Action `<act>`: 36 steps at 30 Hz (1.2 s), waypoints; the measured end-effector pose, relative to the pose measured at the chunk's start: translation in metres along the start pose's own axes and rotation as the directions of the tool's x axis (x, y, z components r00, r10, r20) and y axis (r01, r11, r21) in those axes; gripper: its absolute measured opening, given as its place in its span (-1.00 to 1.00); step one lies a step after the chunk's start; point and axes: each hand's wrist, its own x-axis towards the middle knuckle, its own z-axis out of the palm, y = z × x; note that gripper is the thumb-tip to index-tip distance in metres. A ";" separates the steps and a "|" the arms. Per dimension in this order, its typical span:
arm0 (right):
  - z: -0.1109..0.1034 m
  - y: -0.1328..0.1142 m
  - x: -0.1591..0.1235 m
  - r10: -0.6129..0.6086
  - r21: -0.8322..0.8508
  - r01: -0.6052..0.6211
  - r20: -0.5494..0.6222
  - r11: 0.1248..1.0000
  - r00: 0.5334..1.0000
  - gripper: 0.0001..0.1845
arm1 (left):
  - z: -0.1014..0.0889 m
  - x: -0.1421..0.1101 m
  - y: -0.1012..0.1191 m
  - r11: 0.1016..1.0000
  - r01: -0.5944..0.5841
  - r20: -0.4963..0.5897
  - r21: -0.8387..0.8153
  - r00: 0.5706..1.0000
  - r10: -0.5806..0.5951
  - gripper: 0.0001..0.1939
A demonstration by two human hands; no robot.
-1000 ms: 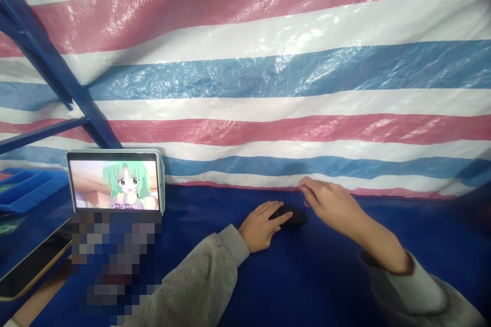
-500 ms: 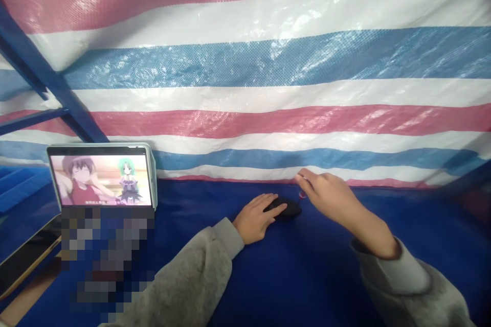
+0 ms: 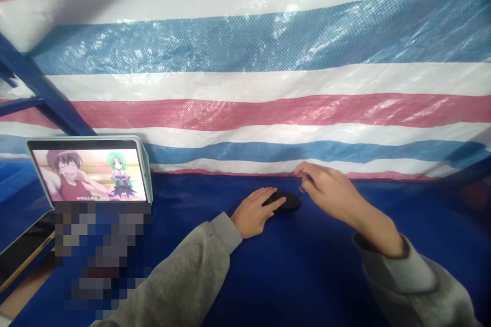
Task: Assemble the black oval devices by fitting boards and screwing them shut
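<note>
My left hand (image 3: 255, 213) rests at the left end of a black computer mouse (image 3: 287, 201), its fingers laid over and along the body to hold it on the blue surface. Just beyond the mouse's right end, my right hand (image 3: 326, 184) is raised, with thumb and forefinger closed in a pinch. A short dark strand and a small reddish loop (image 3: 302, 190) show between the mouse and those fingers. What sits inside the pinch is too small to make out.
A tablet (image 3: 90, 173) in a pale case stands at left, playing a cartoon. Nearer lies a phone (image 3: 26, 245) by another person's forearm (image 3: 30, 286); a pixelated patch hides part there. Behind the blue surface (image 3: 291, 276) hangs a striped plastic sheet (image 3: 245, 112); blue frame bars (image 3: 57, 107) stand left.
The view has shifted slightly, so the tablet and sheet sit further left and higher. My left hand stays on the mouse; my right fingers have curled a little near the loop.
</note>
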 end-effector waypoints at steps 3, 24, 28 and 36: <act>0.000 0.000 0.000 0.033 -0.039 -0.033 -0.007 0.999 0.999 -0.68 | 0.000 0.000 0.000 1.000 -0.002 -0.009 -0.001 1.000 0.002 -0.49; 0.000 -0.001 0.000 0.010 -0.005 -0.010 0.030 1.000 1.000 -0.75 | 0.000 0.000 0.000 1.000 -0.005 -0.015 0.009 1.000 0.005 -0.49; -0.001 -0.001 -0.002 0.019 -0.027 -0.019 0.013 0.999 1.000 -0.71 | 0.001 0.000 0.000 1.000 -0.004 -0.016 0.005 1.000 0.004 -0.49; 0.001 0.004 -0.003 -0.011 0.030 0.010 0.032 1.000 0.999 -0.69 | 0.002 -0.002 0.000 0.999 0.009 0.004 -0.036 1.000 -0.009 -0.46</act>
